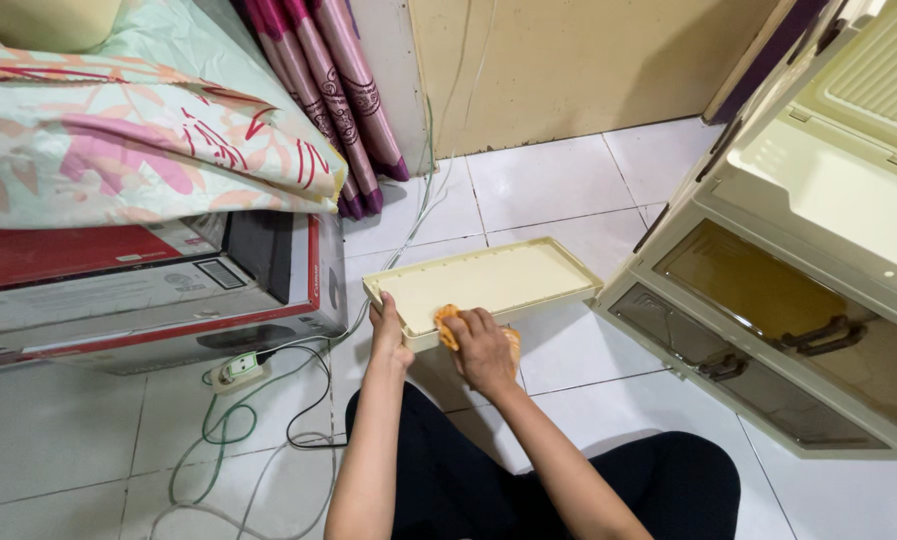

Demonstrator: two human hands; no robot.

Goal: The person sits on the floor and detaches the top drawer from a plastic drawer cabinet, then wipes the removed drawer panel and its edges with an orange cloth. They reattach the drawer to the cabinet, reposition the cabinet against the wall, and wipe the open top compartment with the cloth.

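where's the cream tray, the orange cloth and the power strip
cream tray [498,280], head view, bare inner floor
orange cloth [447,318], head view, edge left of the fingers
power strip [238,369], head view, top face

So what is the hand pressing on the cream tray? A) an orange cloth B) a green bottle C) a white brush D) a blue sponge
A: the right hand presses an orange cloth against the near edge of the cream tray, while the left hand grips the tray's near rim.
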